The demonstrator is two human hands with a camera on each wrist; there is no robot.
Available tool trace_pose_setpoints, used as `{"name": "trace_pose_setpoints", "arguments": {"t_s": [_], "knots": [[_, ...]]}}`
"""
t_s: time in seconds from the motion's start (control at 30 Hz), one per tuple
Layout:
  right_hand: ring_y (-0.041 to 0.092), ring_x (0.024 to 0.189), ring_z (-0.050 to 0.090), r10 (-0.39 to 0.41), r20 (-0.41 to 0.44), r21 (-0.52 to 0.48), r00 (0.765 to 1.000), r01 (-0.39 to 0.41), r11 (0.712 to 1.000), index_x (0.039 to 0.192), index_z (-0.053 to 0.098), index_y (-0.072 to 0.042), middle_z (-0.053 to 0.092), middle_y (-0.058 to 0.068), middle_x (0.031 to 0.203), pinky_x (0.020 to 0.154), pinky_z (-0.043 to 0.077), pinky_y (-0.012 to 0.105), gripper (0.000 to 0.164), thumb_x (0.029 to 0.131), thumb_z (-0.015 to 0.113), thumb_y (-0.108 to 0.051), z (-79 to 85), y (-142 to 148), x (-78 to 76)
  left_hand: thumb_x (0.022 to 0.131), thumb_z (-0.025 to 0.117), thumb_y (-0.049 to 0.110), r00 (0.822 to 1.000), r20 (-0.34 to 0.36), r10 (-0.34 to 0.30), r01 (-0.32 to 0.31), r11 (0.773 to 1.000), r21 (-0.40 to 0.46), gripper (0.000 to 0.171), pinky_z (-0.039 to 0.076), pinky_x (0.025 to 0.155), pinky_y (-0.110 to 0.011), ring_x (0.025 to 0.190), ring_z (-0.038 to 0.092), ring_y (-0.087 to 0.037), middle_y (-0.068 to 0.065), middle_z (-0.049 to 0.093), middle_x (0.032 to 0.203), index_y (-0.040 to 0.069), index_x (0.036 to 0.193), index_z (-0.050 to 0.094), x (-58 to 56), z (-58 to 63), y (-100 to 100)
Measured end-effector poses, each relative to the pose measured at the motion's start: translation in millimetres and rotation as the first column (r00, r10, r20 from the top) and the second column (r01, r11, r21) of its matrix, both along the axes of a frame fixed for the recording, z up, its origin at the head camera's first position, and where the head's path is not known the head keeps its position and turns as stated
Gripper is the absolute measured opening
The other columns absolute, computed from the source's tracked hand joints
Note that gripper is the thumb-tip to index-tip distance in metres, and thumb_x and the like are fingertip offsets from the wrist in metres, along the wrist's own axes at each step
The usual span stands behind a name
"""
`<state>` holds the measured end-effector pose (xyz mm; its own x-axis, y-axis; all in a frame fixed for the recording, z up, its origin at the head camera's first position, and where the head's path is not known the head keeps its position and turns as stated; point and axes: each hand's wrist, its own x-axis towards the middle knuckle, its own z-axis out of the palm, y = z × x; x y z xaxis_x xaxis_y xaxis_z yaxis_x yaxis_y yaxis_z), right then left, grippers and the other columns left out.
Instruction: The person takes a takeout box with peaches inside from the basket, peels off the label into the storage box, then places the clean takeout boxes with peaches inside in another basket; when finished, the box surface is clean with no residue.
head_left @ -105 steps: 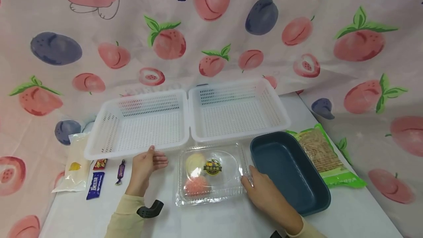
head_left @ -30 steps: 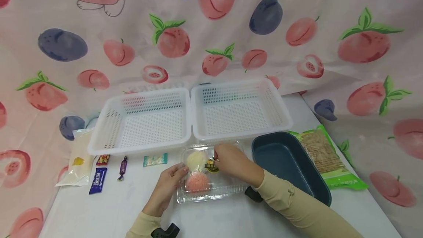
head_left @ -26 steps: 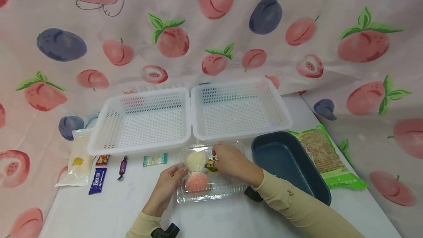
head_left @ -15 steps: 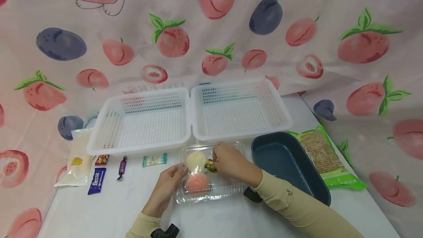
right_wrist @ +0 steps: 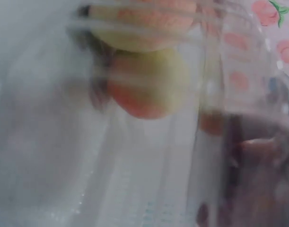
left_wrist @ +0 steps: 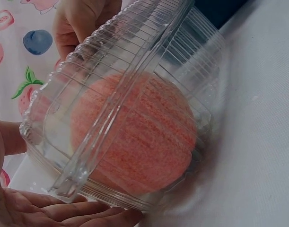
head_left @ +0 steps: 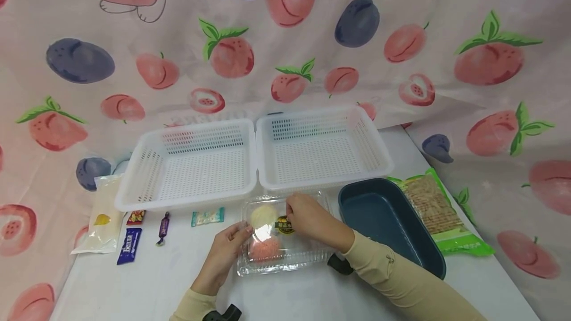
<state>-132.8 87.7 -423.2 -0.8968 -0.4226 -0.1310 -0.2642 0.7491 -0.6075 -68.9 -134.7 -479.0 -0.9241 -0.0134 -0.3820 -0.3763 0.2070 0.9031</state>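
Note:
A lidded clear plastic fruit box (head_left: pixel 308 256) lies on the white table in front of the baskets. Inside are a pale yellow fruit (head_left: pixel 264 216) and a reddish one (head_left: pixel 264 248), both apple-like; streaked red skin shows close up in the left wrist view. My left hand (head_left: pixel 223 254) holds the box's left end, thumb at the rim and fingers low along the side (left_wrist: pixel 83 213). Bent over the lid, my right hand (head_left: pixel 310 219) has curled fingers beside the black-and-yellow label (head_left: pixel 282 225). Its fingertips are hidden, and the right wrist view is blurred.
Two white perforated baskets (head_left: pixel 151 203) (head_left: pixel 323 181) stand behind. A dark blue tray (head_left: pixel 383 212) and a green-edged food bag (head_left: pixel 432 207) are right. Left lie a teal candy (head_left: pixel 207 217), purple candy (head_left: pixel 163 228), blue bar (head_left: pixel 129 245), red packet (head_left: pixel 136 217) and clear pouch (head_left: pixel 102 217).
Since the earliest frame, my right hand has moved from the box's right edge onto its lid. My left hand has come to the box's left end, uncovering the teal candy. Lately both barely move.

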Motion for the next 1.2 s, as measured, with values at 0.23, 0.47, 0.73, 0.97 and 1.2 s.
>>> {"name": "trace_pose_setpoints", "arguments": {"t_s": [0.23, 0.47, 0.73, 0.97, 1.2], "knots": [[0.013, 0.069, 0.050, -0.046, -0.006, -0.105, 0.999, 0.046, 0.993, 0.084, 0.056, -0.010, 0.054, 0.000, 0.076, 0.060, 0.040, 0.023, 0.018, 0.096, 0.061, 0.002, 5.1, 12.5, -1.9, 0.108, 0.058, 0.034, 1.000, 0.008, 0.006, -0.006, 1.000, 0.018, 0.067, 0.041, 0.116, -0.064, 0.145, 0.044, -0.049, -0.032, 0.049, 0.153, -0.013, 0.152, 0.040, 3.0, -3.5, -1.2], [0.012, 0.070, 0.052, -0.124, 0.001, -0.204, 0.992, 0.122, 0.971, 0.091, 0.066, -0.007, 0.063, 0.002, 0.080, 0.061, 0.044, 0.025, 0.010, 0.095, 0.066, 0.002, 18.1, 32.8, -2.8, 0.108, 0.058, 0.035, 1.000, -0.004, 0.005, -0.005, 1.000, 0.020, 0.067, 0.039, 0.117, -0.065, 0.147, 0.040, -0.051, -0.033, 0.047, 0.154, -0.014, 0.151, 0.040, 4.0, -4.3, -1.4], [0.015, 0.080, 0.062, -0.223, 0.018, -0.232, 0.975, 0.220, 0.947, 0.099, 0.074, -0.007, 0.072, 0.004, 0.090, 0.067, 0.052, 0.028, 0.008, 0.097, 0.068, -0.002, 26.7, 69.0, -5.1, 0.108, 0.059, 0.035, 1.000, -0.006, 0.010, -0.010, 1.000, 0.016, 0.068, 0.040, 0.116, -0.064, 0.146, 0.042, -0.050, -0.033, 0.048, 0.153, -0.014, 0.151, 0.041, 3.4, -4.2, -0.9], [0.018, 0.078, 0.061, -0.283, 0.009, -0.222, 0.959, 0.278, 0.935, 0.103, 0.074, -0.004, 0.073, 0.009, 0.095, 0.062, 0.050, 0.028, 0.008, 0.098, 0.068, -0.003, 22.8, 98.7, -8.2, 0.108, 0.060, 0.034, 1.000, -0.008, 0.014, -0.014, 0.999, 0.031, 0.066, 0.043, 0.116, -0.063, 0.145, 0.045, -0.049, -0.032, 0.049, 0.153, -0.013, 0.150, 0.043, 3.0, -3.7, -1.5], [0.018, 0.072, 0.058, -0.331, 0.021, -0.189, 0.943, 0.329, 0.925, 0.102, 0.072, -0.002, 0.072, 0.011, 0.093, 0.059, 0.049, 0.028, 0.006, 0.098, 0.068, -0.003, 14.5, 123.0, -9.6, 0.107, 0.061, 0.038, 1.000, -0.008, 0.014, -0.014, 1.000, 0.025, 0.069, 0.042, 0.116, -0.063, 0.145, 0.046, -0.049, -0.031, 0.052, 0.151, -0.013, 0.150, 0.044, 2.8, -4.0, -2.0]]}}
